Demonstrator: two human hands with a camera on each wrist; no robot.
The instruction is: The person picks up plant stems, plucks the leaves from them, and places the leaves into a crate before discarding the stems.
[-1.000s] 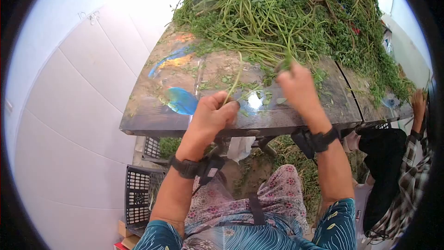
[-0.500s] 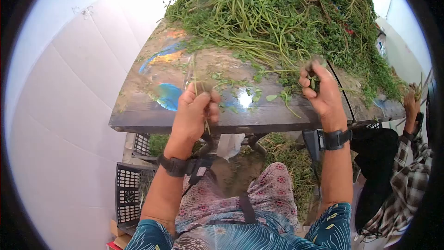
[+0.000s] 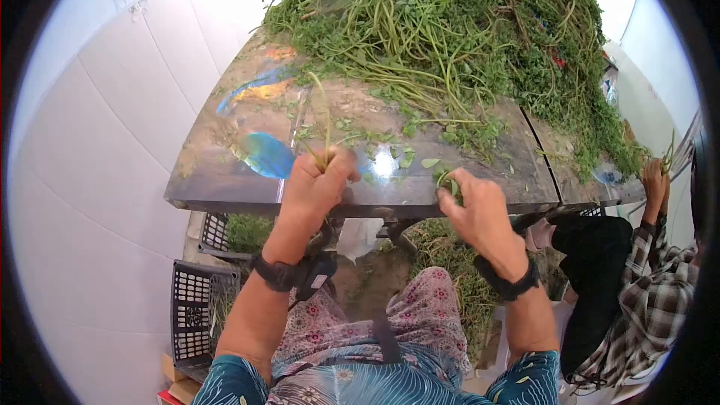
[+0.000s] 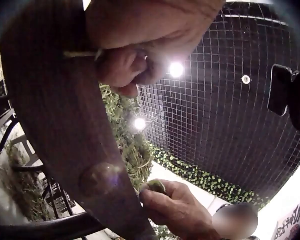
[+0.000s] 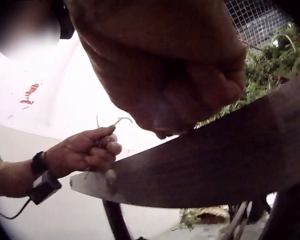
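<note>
My left hand [image 3: 319,184] grips a couple of thin green stems [image 3: 325,109] over the table's front part. The longer stem rises from the fist and bends at its tip; in the right wrist view a pale stem end [image 5: 122,120] curls out above the thumb. To the right, close over the front edge, my right hand [image 3: 480,210] pinches a small bunch of green leaves [image 3: 450,184] between thumb and fingers. The left wrist view shows a leaf [image 4: 156,186] at those fingertips. Beyond both hands lies a big heap of leafy stems [image 3: 450,30].
Loose leaves [image 3: 431,163] are scattered over the dark table [image 3: 225,187]. A seam crosses the tabletop on the right. Black plastic crates [image 3: 191,315] stand below on the left, with plant litter [image 3: 442,255] on the floor. At right, another person's hand [image 3: 655,184] holds stems.
My right hand has gone from the heap's edge down and left to the front edge, turning its back up and keeping leaves. My left hand still holds stems, shifted slightly left in view.
</note>
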